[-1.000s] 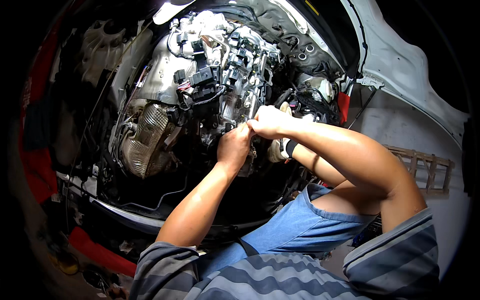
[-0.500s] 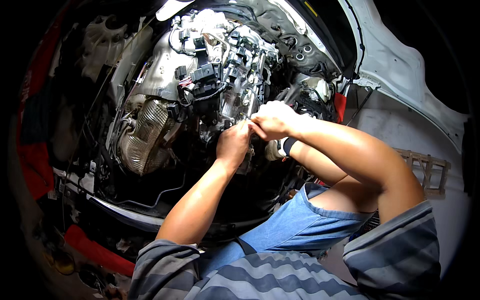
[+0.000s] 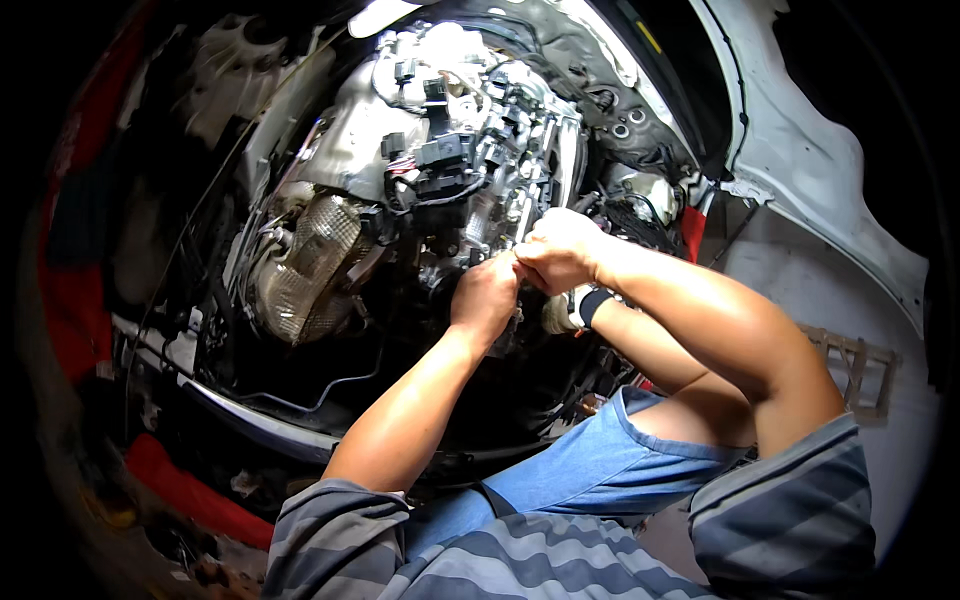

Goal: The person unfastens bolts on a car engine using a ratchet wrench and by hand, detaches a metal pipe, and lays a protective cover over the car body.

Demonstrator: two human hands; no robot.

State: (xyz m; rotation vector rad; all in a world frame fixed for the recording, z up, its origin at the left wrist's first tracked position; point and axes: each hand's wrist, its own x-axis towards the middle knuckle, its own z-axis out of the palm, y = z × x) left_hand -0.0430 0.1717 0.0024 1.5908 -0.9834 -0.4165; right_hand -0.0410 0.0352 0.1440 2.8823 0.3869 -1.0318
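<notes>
My left hand (image 3: 485, 296) and my right hand (image 3: 558, 250) meet at the lower part of an exposed engine (image 3: 440, 150), both with curled fingers pinched together; what is between them is too small to make out. A dimpled metal heat shield (image 3: 310, 270) lies left of my hands. Black connectors and wiring (image 3: 442, 150) sit above them on the engine. Just below my right hand, a co-worker's gloved hand (image 3: 565, 310) with a dark wristband reaches into the engine bay, partly hidden behind my hands.
A co-worker in blue denim (image 3: 560, 460) leans in below my right arm. The white body panel (image 3: 800, 170) rises at right, with a wooden frame (image 3: 855, 375) on the floor beneath. Red covers (image 3: 195, 485) drape the car's front and left. A curved front crossbar (image 3: 255, 425) runs below the engine.
The engine and body panels appear slightly farther right in the view. My two hands remain pinched together at the same part, shifted slightly right in the picture with it.
</notes>
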